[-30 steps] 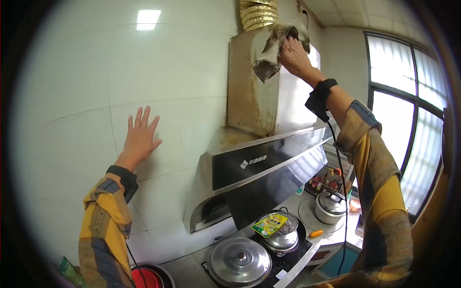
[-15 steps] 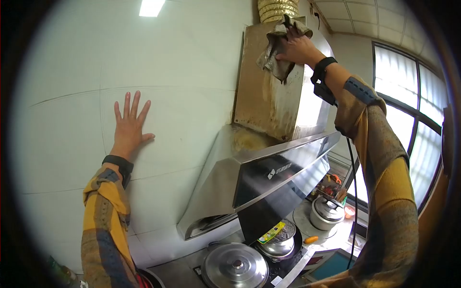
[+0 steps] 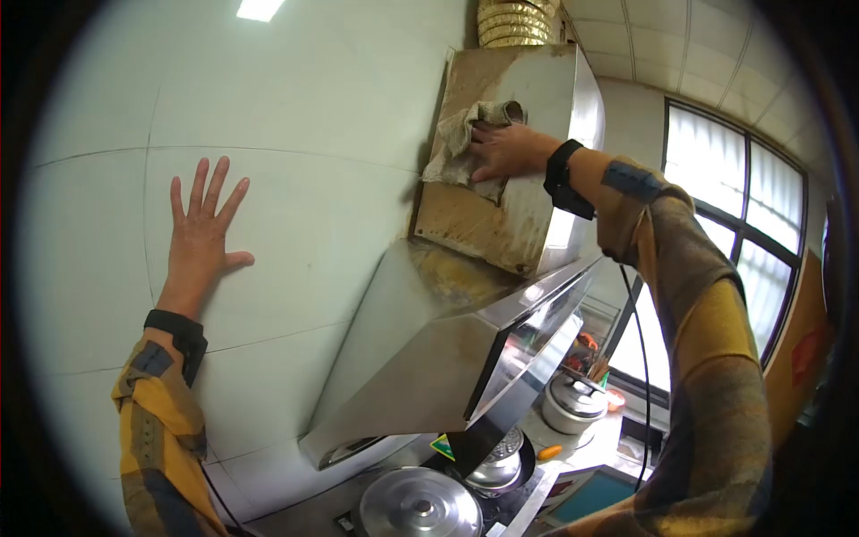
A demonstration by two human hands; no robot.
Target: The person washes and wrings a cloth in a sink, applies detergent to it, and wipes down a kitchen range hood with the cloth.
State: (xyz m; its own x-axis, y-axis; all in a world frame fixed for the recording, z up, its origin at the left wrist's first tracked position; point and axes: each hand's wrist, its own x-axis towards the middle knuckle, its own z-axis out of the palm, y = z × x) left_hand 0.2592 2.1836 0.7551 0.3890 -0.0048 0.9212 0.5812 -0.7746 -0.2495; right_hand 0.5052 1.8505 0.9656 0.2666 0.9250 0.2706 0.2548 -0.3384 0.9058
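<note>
My right hand (image 3: 512, 150) presses a dirty grey-beige cloth (image 3: 458, 143) against the side of the range hood's metal duct cover (image 3: 474, 219). Brown grease coats that side, with a paler strip toward its right edge. My left hand (image 3: 199, 234) lies flat on the white tiled wall (image 3: 295, 233), fingers spread, holding nothing. Below the duct cover slopes the stainless steel range hood (image 3: 403, 358), with yellowish grime on its top.
Under the hood are a large lidded pot (image 3: 420, 506), a smaller steel pot (image 3: 495, 470) and a pale lidded pot (image 3: 574, 403). A black cable (image 3: 642, 358) hangs by the window (image 3: 747, 179). A gold flexible duct (image 3: 514, 22) rises above.
My right hand has moved the cloth down and left across the duct cover, from near its top edge. The view has shifted; my left hand stays spread on the wall.
</note>
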